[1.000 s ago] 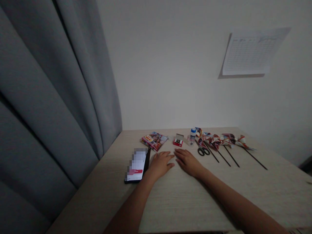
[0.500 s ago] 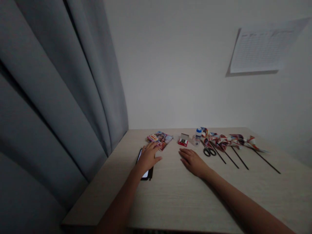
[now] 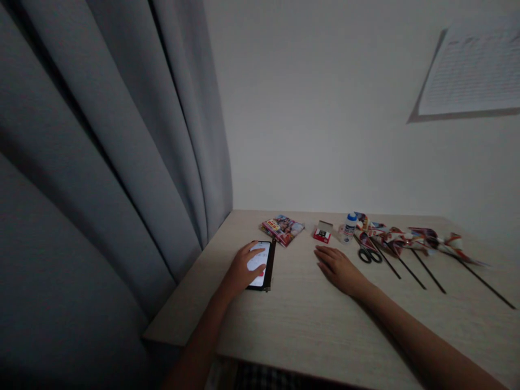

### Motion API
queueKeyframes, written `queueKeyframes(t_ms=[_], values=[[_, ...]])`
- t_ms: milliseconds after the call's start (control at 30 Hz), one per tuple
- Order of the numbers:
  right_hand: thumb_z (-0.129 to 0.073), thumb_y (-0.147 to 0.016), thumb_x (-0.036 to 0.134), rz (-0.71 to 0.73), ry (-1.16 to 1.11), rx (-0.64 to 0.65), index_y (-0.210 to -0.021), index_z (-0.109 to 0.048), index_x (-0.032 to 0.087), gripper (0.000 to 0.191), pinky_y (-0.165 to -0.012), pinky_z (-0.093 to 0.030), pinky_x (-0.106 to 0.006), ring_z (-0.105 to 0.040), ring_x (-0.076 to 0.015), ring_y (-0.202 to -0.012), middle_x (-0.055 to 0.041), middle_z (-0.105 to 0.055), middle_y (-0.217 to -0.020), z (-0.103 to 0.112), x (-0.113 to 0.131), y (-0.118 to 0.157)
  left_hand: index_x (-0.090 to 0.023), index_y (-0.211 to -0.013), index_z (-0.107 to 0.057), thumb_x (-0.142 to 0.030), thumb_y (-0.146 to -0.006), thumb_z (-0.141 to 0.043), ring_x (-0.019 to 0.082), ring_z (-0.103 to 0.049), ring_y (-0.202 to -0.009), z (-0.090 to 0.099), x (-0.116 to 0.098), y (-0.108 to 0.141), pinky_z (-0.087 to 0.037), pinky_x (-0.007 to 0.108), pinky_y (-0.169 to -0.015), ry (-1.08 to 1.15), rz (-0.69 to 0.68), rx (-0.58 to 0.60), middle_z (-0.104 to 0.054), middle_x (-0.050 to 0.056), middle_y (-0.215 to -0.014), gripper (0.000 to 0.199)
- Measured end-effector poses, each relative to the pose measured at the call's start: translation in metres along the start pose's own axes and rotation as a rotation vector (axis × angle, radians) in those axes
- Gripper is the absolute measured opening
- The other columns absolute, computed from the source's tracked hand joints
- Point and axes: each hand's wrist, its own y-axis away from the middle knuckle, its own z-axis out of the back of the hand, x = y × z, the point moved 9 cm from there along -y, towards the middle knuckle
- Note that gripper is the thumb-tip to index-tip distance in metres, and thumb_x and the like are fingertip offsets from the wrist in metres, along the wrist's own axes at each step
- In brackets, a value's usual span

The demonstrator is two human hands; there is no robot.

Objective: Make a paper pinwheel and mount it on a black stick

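Note:
My left hand [image 3: 244, 268] lies on a black smartphone [image 3: 260, 264], with its fingers across the lit screen. My right hand [image 3: 339, 270] rests flat on the pale wood-grain table [image 3: 309, 319], touching nothing else. Its fingertips point towards a small red box [image 3: 322, 235] and a white glue bottle with a blue cap [image 3: 349, 227]. Black-handled scissors [image 3: 369, 254] lie just to the right of those fingers. Beyond them, several paper pinwheels on black sticks [image 3: 414, 238] lie in a row. A colourful booklet [image 3: 283, 229] lies beyond the phone.
A grey curtain [image 3: 101, 162] hangs along the table's left side, and a white wall stands behind it. A printed sheet [image 3: 473, 70] is fixed to the wall. Checked cloth [image 3: 264, 376] shows below the table's near edge.
My left hand has moved from beside the phone onto its screen. My right hand stays flat on the table. The whole view has swung, shifting the table's contents rightward in the picture.

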Motion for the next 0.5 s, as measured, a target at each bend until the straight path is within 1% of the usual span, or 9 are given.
queueKeyframes(t_ms=[67, 133, 167, 233, 333, 400, 500], values=[[-0.042, -0.100, 0.039, 0.001, -0.011, -0.013, -0.136, -0.061, 0.018, 0.046, -0.114, -0.040, -0.053, -0.052, -0.0298, -0.132, -0.0141, -0.059, -0.143, 0.002, 0.005, -0.001, -0.024, -0.125, -0.068, -0.020, -0.082, -0.069, 0.026, -0.051, -0.135, -0.001, 0.003, 0.004, -0.039, 0.047, -0.118, 0.023, 0.015, -0.009, -0.054, 0.009, -0.147, 0.043], [-0.041, -0.101, 0.039, 0.020, -0.041, -0.011, -0.133, -0.063, 0.019, 0.044, -0.113, -0.042, -0.053, -0.054, -0.0288, -0.131, -0.0132, -0.061, -0.141, 0.003, 0.016, -0.001, -0.024, -0.126, -0.068, -0.018, -0.082, -0.067, 0.026, -0.049, -0.136, -0.002, 0.005, 0.006, -0.038, 0.047, -0.119, 0.049, 0.025, -0.007, -0.053, 0.008, -0.147, 0.044], [-0.041, -0.101, 0.040, 0.043, -0.060, 0.005, -0.134, -0.063, 0.020, 0.044, -0.113, -0.042, -0.051, -0.054, -0.0281, -0.131, -0.0125, -0.059, -0.142, 0.002, 0.024, -0.002, -0.024, -0.126, -0.068, -0.017, -0.082, -0.067, 0.026, -0.050, -0.137, -0.002, 0.005, 0.007, -0.038, 0.047, -0.119, 0.062, 0.032, -0.008, -0.053, 0.008, -0.147, 0.044], [-0.042, -0.101, 0.043, 0.096, -0.083, 0.050, -0.139, -0.058, 0.022, 0.046, -0.116, -0.039, -0.051, -0.050, -0.0272, -0.135, -0.0108, -0.055, -0.148, -0.002, 0.043, -0.002, -0.023, -0.126, -0.068, -0.016, -0.082, -0.066, 0.026, -0.049, -0.137, -0.002, 0.005, 0.008, -0.037, 0.047, -0.119, 0.085, 0.048, -0.012, -0.054, 0.009, -0.147, 0.044], [-0.042, -0.102, 0.046, 0.132, -0.104, 0.132, -0.145, -0.053, 0.025, 0.049, -0.120, -0.032, -0.054, -0.044, -0.0267, -0.142, -0.0084, -0.049, -0.153, -0.009, 0.065, -0.002, -0.023, -0.127, -0.068, -0.016, -0.082, -0.065, 0.025, -0.048, -0.138, -0.002, 0.006, 0.009, -0.035, 0.046, -0.121, 0.117, 0.066, -0.012, -0.053, 0.008, -0.147, 0.045], [-0.042, -0.101, 0.047, 0.132, -0.119, 0.170, -0.147, -0.049, 0.026, 0.051, -0.121, -0.029, -0.056, -0.042, -0.0267, -0.143, -0.0079, -0.047, -0.154, -0.013, 0.072, -0.001, -0.024, -0.126, -0.068, -0.014, -0.081, -0.065, 0.025, -0.048, -0.138, -0.003, 0.006, 0.010, -0.035, 0.046, -0.121, 0.131, 0.073, -0.005, -0.053, 0.008, -0.148, 0.046], [-0.042, -0.101, 0.047, 0.122, -0.142, 0.189, -0.148, -0.048, 0.027, 0.051, -0.122, -0.027, -0.056, -0.041, -0.0262, -0.144, -0.0076, -0.046, -0.155, -0.014, 0.073, -0.001, -0.024, -0.125, -0.069, -0.013, -0.080, -0.064, 0.026, -0.047, -0.139, -0.007, 0.009, 0.012, -0.035, 0.047, -0.120, 0.130, 0.088, 0.014, -0.052, 0.008, -0.149, 0.047]])
